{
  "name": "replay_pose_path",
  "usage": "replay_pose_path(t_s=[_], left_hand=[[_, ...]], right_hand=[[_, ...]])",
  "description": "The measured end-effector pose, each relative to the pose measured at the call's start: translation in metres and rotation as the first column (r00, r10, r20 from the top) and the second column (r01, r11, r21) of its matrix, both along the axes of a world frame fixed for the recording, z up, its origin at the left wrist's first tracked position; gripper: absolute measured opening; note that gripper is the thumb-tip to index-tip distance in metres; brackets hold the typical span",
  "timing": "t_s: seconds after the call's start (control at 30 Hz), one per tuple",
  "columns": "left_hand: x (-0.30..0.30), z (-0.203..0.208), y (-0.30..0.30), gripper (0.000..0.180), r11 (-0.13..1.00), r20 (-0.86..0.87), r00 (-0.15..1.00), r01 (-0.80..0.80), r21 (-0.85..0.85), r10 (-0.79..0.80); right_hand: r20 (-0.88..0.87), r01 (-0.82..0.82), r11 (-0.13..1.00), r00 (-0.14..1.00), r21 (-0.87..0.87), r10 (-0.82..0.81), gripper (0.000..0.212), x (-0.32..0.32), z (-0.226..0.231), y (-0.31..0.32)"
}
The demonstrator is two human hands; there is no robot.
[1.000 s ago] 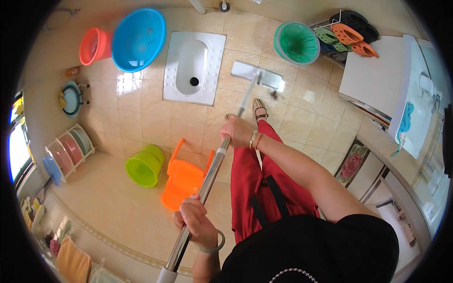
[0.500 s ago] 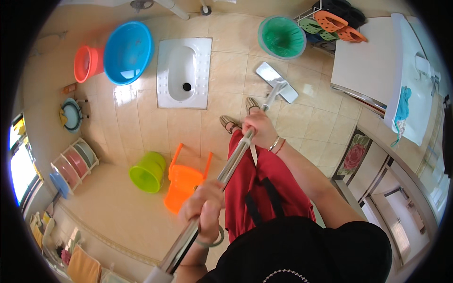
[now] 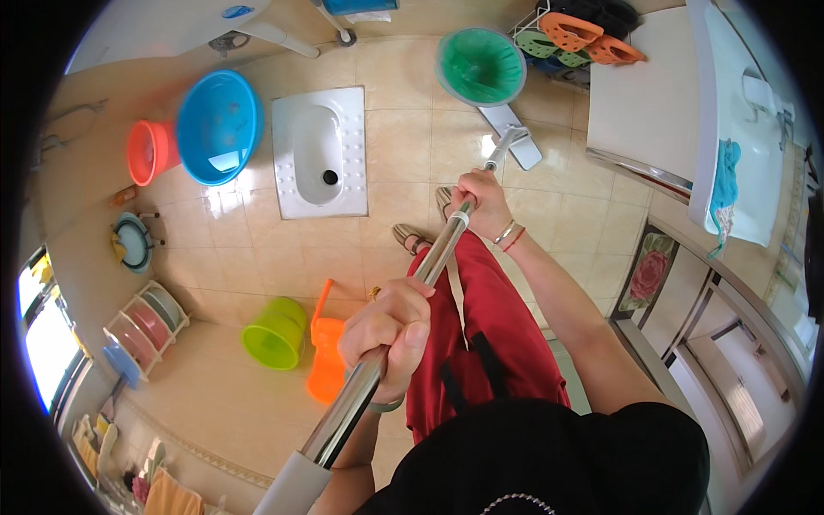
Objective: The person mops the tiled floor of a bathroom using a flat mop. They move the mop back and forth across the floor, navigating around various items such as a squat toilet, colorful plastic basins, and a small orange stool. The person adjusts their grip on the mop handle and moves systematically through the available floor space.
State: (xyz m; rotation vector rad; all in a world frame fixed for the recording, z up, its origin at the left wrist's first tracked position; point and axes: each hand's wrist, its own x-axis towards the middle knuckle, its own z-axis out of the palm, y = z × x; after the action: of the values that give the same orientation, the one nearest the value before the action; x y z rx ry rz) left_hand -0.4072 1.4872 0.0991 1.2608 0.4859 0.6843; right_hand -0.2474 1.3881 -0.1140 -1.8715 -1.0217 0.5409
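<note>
1. Left hand (image 3: 388, 333) was wrapped shut around the mop (image 3: 440, 251), fingers curled fully over the metal pole, just above the white grip (image 3: 293, 487) at its near end.
2. Right hand (image 3: 483, 202) was also closed round the pole, farther along, nearer the mop head; thin bands sat on that wrist.
3. Between the two hands, the pole ran at a slant from lower left to upper right, passing over the red trousers (image 3: 493, 292).
4. Flat mop head (image 3: 526, 156) was on the tiled floor (image 3: 399, 137), beyond the shoes (image 3: 412, 237); its far end was hidden by the green-lined bin (image 3: 481, 67). Couldn't really tell from this angle if head and bin touched.
5. Left of the bin: white squat toilet (image 3: 300, 184) set in the floor, then blue basin (image 3: 219, 129) and red bucket (image 3: 146, 150) side by side.
6. Lime bucket (image 3: 273, 336) was near the orange chair (image 3: 326, 371); left hand partly covered the chair.
7. Right side: orange clogs (image 3: 571, 32) up on a rack, blue cloth (image 3: 726, 182) hung over the edge of the white sink (image 3: 760, 202).
</note>
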Motion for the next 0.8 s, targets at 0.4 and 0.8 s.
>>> replay_pose_path(t_s=[0.4,0.8], left_hand=[[-0.007,0.003,0.016,0.025,0.987,0.014,0.993,-0.116,0.112,0.115],[0.031,-0.034,-0.028,0.030,0.984,0.139,0.979,-0.158,0.078,0.146]], right_hand=[[-0.070,-0.197,0.980,0.978,0.007,0.197,0.011,0.001,0.000,0.048],[0.020,-0.231,0.970,0.972,-0.071,0.233,0.013,0.053,-0.017,-0.003]])
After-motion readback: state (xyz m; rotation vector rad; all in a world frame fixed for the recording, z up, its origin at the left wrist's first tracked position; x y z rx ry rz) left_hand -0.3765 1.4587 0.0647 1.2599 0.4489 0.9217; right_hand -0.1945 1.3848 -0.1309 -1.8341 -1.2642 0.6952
